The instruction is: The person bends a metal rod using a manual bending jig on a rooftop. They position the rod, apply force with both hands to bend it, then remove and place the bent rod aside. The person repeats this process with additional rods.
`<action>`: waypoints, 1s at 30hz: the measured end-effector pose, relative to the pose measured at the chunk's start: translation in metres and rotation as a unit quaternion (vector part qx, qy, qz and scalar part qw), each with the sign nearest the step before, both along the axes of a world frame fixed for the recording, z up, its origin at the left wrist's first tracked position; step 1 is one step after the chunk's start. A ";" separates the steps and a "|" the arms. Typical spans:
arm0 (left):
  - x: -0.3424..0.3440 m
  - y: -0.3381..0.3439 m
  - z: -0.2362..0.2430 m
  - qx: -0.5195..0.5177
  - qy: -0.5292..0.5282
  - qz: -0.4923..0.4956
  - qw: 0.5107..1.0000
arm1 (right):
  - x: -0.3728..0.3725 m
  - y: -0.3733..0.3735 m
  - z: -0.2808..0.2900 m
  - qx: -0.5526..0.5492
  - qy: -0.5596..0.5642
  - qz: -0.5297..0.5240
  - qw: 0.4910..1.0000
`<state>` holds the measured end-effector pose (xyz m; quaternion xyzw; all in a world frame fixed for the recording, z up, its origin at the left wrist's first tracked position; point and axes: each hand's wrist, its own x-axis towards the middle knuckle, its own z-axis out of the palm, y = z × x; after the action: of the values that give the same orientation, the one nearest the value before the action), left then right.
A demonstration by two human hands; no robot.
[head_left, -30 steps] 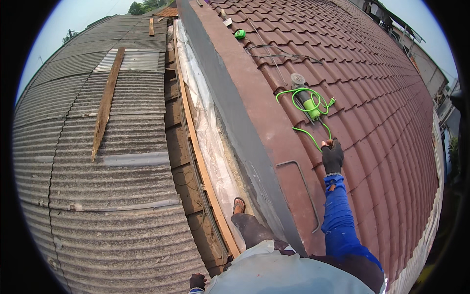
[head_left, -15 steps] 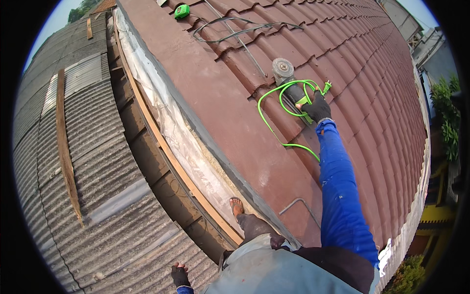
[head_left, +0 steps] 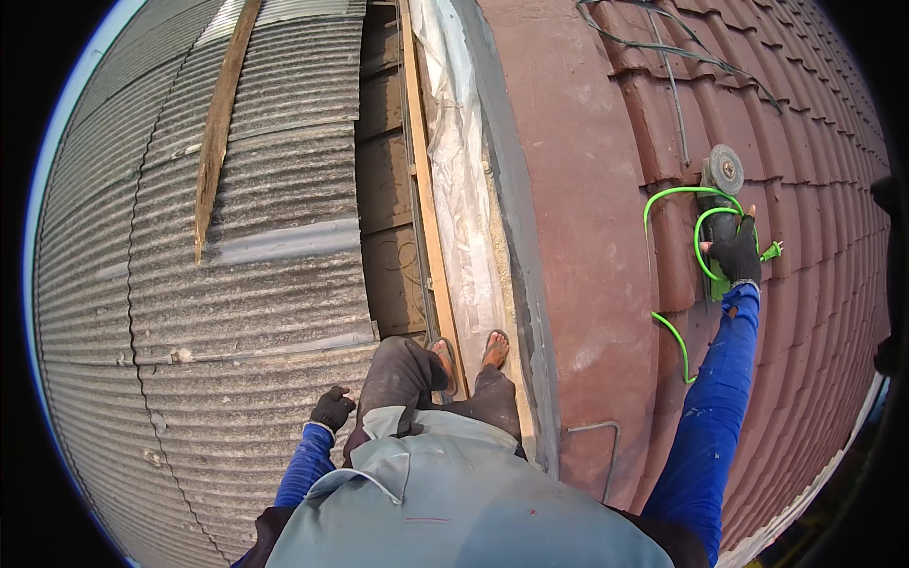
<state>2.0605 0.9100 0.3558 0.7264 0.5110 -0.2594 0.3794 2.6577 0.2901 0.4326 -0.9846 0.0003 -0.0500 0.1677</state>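
An angle grinder with a dark body and a grey disc lies on the reddish-brown roof tiles at the right. My right hand, in a dark fingerless glove, is closed over its body, with the index finger and thumb pointing outward. A bright green cord loops around the grinder, and its plug sticks out beside my hand. My left hand, also gloved, hangs beside my left thigh above the grey corrugated roofing. Its fingers are loosely apart with nothing visible in them.
My feet stand in a narrow gutter strip lined with pale sheeting, beside a wooden batten. Left of it is a gap, then corrugated roofing bearing a plank. A bent metal rod and dark wire lie on the right.
My view has swung left, so the tiled roof and grinder appear farther right. My left arm and both feet now show more fully. My right hand stays on the grinder.
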 end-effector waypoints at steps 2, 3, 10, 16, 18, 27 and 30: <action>0.023 0.008 0.012 0.038 -0.027 -0.052 0.998 | 0.011 -0.007 0.004 0.005 0.047 -0.013 0.999; 0.036 0.011 0.015 0.020 -0.039 -0.018 0.999 | 0.013 -0.006 0.004 0.002 0.069 -0.016 0.997; 0.064 0.008 0.022 0.002 -0.092 -0.042 0.995 | 0.007 -0.005 0.007 -0.006 0.064 -0.040 0.997; 0.016 0.015 0.000 0.023 -0.072 -0.002 0.997 | 0.010 -0.007 0.004 0.010 0.071 -0.048 0.996; 0.001 0.017 -0.011 0.008 -0.066 0.025 0.997 | 0.004 -0.002 0.006 0.019 0.072 -0.068 0.995; -0.027 0.046 -0.064 -0.009 -0.074 0.048 0.996 | -0.046 0.038 0.081 0.020 0.057 -0.099 0.993; -0.015 0.052 -0.079 -0.033 -0.054 0.019 0.998 | -0.085 0.038 0.121 0.037 -0.026 -0.119 0.992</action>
<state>2.0455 0.9618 0.2769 0.7165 0.4944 -0.2291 0.4356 2.5730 0.3286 0.5539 -0.9690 0.1147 -0.0947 0.1972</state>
